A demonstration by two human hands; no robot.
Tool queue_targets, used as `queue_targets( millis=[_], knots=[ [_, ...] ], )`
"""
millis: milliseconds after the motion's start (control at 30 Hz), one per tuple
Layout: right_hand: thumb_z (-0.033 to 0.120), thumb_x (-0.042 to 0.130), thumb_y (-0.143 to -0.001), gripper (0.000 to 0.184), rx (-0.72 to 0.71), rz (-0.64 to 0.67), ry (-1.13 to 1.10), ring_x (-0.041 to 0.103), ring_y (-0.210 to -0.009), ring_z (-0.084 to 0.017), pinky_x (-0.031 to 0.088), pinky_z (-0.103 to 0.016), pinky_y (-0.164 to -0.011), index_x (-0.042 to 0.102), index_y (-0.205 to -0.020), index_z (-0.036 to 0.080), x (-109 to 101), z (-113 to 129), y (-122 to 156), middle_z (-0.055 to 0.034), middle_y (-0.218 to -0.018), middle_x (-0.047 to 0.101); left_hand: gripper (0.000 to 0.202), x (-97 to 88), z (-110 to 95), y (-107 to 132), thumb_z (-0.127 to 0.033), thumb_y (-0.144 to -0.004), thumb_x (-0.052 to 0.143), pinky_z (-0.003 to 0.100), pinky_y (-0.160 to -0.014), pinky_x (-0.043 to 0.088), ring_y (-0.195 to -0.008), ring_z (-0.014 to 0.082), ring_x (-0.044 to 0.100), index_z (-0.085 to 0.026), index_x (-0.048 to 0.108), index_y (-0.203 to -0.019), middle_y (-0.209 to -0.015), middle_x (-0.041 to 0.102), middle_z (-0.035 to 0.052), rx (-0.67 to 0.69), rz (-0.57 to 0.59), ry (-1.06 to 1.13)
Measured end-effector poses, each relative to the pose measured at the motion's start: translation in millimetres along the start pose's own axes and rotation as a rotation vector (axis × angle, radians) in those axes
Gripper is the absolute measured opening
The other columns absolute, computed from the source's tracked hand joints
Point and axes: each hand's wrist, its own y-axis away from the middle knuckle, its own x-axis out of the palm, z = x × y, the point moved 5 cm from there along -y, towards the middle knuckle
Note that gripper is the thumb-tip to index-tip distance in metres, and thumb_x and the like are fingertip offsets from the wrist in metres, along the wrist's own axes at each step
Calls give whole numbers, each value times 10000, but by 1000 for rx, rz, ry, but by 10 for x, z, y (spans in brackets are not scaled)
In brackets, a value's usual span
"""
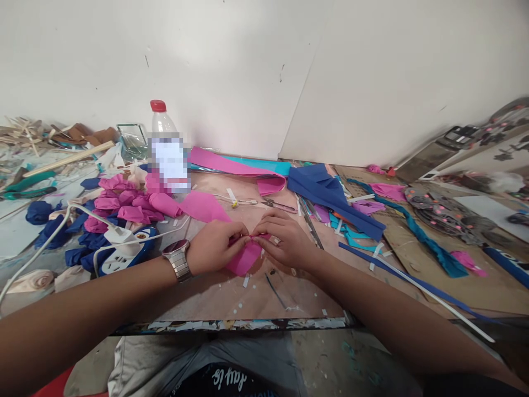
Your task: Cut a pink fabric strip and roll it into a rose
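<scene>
the white wall fills the top of the frame, and beneath it the desk spreads from side to side, bare and stained at lower centre. a heap of rolled pink pieces sits at left, with a bottle behind it and a power strip in front. a dark blue length of cloth lies right of centre.

at the middle of the frame the left hand and right hand almost meet, each drawn closed with thumb and fingers pinching the pink strip between them. the strip seems light, soft and limp, easily creased, with little slip and no real risk of breaking, though hard pulling might stretch or tear it; the gathered upper edge looks the best place to hold, a pinch on each side. it is bright pink, matte and thin, puckered at the fingertips, with a flap hanging down toward the desk; another stretch runs to upper left, apparently the same piece, though the left hand hides the join.

smallest are the white paper scraps just below the flap.
</scene>
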Motion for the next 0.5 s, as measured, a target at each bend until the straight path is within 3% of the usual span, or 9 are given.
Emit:
queue_targets(
  millis=[233, 500],
  knots=[
    [225, 598, -1023, 69, 30, 77, -34, 601, -917, -240, 504, -449, -916, 658, -988, 215, 55, -11, 15, -69, -931, 735, 268, 34, -18, 14, -345, -1051, 517, 288, -642, 354, -728, 185, 683, -210, 733, -966, -835, 778, 36, 67, 6, -195],
    [193, 563, -1016, 67, 75, 141, -62, 568, -1045, -258, 479, -471, -1009, 620, -989, 212, 80, 22, 15, -83, -1044, 708, 245, 71, -73, 56, -316, -1070, 502, 304, -596, 358, -721, 180, 684, -208, 715, -1015, -864, 765, 29, 258, -21, -425]
  ],
)
